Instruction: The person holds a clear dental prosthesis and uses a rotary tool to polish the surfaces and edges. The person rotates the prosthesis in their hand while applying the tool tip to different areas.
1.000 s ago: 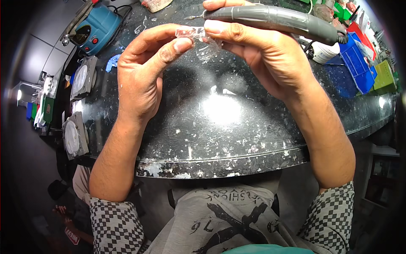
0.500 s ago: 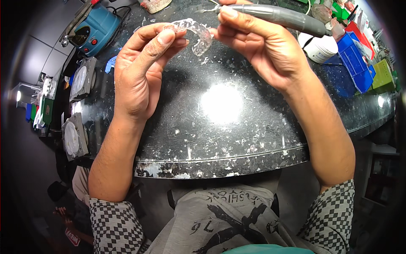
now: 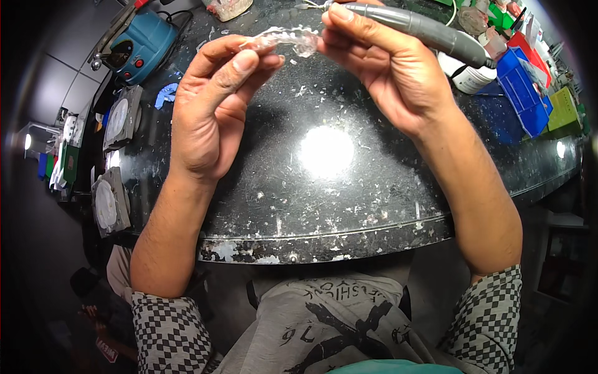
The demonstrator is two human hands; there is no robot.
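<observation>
Between the thumb and fingers of my left hand is one end of a clear, arch-shaped dental aligner, held above the black worktop. My right hand grips a dark grey rotary handpiece, its thin bur tip pointing left near the upper edge of the view. The fingertips of this hand are at the aligner's right end; whether they touch it I cannot tell. The bur sits beyond the aligner, apart from it.
A blue machine with a red button stands at the far left. Below it lie a scrap of blue material and grey plates with white discs. At the right are a white tub, a blue tray and a green box.
The aligner has tilted in my left hand and now shows more edge-on. My left hand has shifted slightly right. The handpiece's back end has dropped a little.
</observation>
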